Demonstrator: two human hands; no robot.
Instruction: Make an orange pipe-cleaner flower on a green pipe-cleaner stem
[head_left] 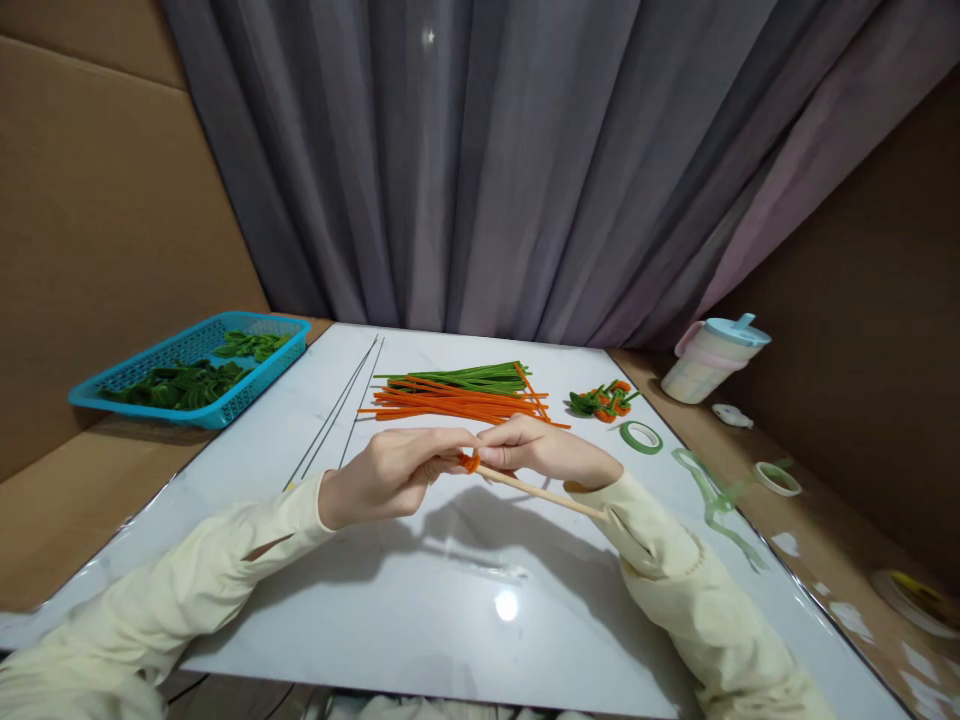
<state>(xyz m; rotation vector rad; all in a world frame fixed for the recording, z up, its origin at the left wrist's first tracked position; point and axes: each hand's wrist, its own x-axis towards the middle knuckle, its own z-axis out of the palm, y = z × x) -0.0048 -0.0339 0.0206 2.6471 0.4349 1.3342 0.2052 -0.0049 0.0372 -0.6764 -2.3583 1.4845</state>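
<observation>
Above the table's middle, two hands meet at the tip of a stick

Over the white table (592, 655), the left hand (394, 474) comes in from the left edge, its thumb and forefinger clamped on a small orange piece (469, 462) at the end of a pale stick (541, 491). The right hand (561, 450) reaches from the other side, thumb and forefinger together and closed on the orange piece too; how exactly the tips overlap is hard to make out. The stick slants from there toward the right cuff.

Behind the hands, toward the far edge, lie a bundle of orange stems (442, 403) and, partly under it, a bundle of green stems (484, 378). Thin dark wires (335, 418) run from near the far left corner toward the left sleeve.

Near the right edge sit a cluster of orange and green pieces (604, 402) and a green tape roll (641, 437). Green scissors (711, 500) lie nearer along that edge. Just outside it, on brown board, are a lidded cup (706, 362), close to the far right corner, and another tape roll (777, 479).

Beside the left edge, a blue basket (262, 384) holds green leaf-like pieces (180, 386). A grey curtain (495, 170) hangs beyond the far edge.
</observation>
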